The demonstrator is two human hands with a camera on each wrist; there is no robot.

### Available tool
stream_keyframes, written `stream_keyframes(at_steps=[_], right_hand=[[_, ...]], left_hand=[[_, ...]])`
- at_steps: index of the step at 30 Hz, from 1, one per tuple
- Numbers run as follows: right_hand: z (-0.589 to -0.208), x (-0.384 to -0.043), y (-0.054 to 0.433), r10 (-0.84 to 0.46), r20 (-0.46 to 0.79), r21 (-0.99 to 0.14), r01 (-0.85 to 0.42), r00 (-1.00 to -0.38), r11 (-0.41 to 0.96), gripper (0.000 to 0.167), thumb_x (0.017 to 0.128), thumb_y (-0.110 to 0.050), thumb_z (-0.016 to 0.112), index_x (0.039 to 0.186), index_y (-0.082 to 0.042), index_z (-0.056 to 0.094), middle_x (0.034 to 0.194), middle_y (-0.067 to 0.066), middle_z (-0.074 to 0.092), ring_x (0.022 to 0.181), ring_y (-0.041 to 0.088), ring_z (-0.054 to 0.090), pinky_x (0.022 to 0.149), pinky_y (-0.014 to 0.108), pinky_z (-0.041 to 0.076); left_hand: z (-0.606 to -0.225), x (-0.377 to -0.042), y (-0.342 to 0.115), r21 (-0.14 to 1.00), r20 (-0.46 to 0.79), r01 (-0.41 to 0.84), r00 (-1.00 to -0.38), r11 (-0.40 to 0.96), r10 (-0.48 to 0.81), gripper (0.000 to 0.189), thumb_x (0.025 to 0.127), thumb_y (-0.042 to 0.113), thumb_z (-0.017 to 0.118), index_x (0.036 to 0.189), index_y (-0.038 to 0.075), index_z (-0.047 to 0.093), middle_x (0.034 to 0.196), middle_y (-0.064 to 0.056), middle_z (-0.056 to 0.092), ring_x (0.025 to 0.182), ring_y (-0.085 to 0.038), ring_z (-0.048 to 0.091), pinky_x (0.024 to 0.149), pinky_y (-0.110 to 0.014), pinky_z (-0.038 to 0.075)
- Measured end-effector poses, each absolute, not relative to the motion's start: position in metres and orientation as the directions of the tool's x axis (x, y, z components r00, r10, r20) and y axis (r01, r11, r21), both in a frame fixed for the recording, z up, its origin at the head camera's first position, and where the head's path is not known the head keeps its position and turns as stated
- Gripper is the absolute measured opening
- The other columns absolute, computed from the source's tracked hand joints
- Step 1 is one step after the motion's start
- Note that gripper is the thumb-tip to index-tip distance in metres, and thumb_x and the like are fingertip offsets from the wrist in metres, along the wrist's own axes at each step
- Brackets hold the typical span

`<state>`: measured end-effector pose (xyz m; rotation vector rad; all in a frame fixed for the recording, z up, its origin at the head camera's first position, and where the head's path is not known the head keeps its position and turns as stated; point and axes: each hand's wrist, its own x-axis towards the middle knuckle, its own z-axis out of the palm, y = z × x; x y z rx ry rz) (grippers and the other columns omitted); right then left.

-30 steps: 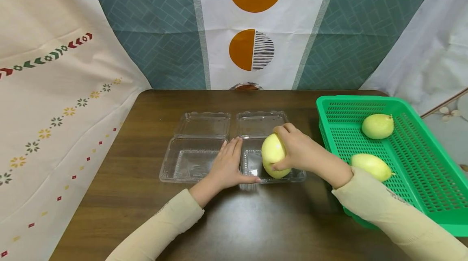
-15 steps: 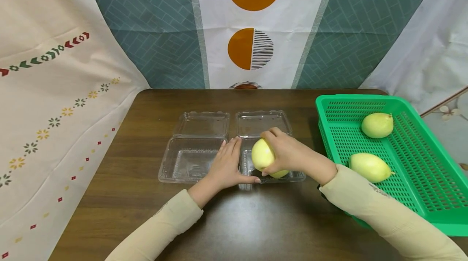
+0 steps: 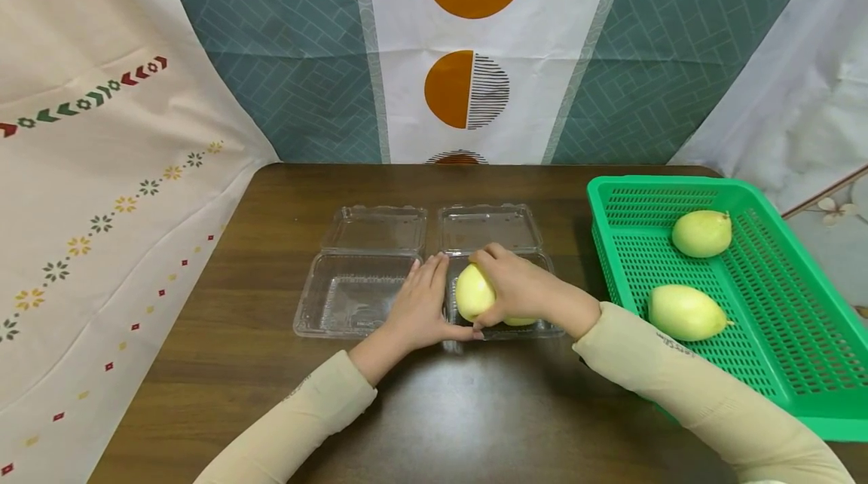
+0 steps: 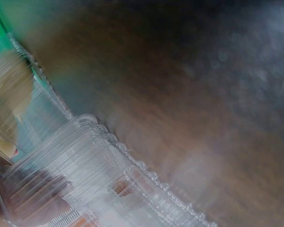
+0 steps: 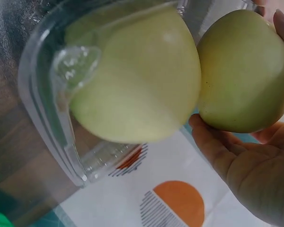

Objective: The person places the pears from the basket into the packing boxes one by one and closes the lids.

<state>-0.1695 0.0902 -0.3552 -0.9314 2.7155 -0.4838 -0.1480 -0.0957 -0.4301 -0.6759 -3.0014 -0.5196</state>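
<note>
Held yellow-green fruit (image 3: 474,292): left part of right clear container (image 3: 491,231), contact with its bottom unclear | right hand (image 3: 518,288): fingers curled round that fruit | second fruit (image 5: 137,80): just beside it | left hand (image 3: 420,308): fingers straight, beside left clear container (image 3: 362,303) | green basket (image 3: 678,182): two more fruits (image 3: 686,312), tabletop's (image 3: 475,408) right

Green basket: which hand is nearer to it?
Right. The right hand grips a fruit left of the green basket; the left hand is farther left, at the neighbouring edges of two clear containers.
</note>
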Motion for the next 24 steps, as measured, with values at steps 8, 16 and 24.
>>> stream_keyframes(at_steps=[8,16,24], right_hand=[[-0.367,-0.176,0.089,-0.644,-0.158,-0.412,-0.543,-0.748,0.732,0.085,0.064,-0.04,0.083,0.131,-0.002,0.048,0.122,0.016,0.052,0.095,0.026,0.058,0.078,0.04,0.053],[-0.372,-0.179,0.089,-0.642,-0.181,-0.388,-0.546,-0.745,0.742,0.083,0.067,-0.039,0.081,0.132,-0.002,0.047,0.12,0.014,0.052,0.093,0.023,0.058,0.074,0.038,0.053],[-0.378,-0.177,0.086,-0.678,-0.117,-0.355,-0.607,-0.726,0.711,0.08,0.062,-0.037,0.083,0.125,0.0,0.05,0.114,0.014,0.054,0.095,0.023,0.058,0.077,0.037,0.053]], left_hand=[[-0.43,-0.148,-0.095,0.305,0.057,0.411,-0.909,0.859,0.414,0.127,0.062,0.076,0.069,0.148,-0.005,0.022,0.153,-0.021,0.026,0.142,-0.033,0.025,0.119,-0.042,0.011],[-0.43,-0.15,-0.093,0.295,0.056,0.412,-0.908,0.862,0.415,0.13,0.059,0.077,0.069,0.148,-0.005,0.022,0.154,-0.02,0.025,0.143,-0.032,0.025,0.119,-0.041,0.011],[-0.433,-0.15,-0.092,0.293,0.073,0.418,-0.907,0.86,0.415,0.13,0.059,0.076,0.07,0.147,-0.006,0.022,0.153,-0.02,0.027,0.142,-0.032,0.026,0.119,-0.042,0.012]])
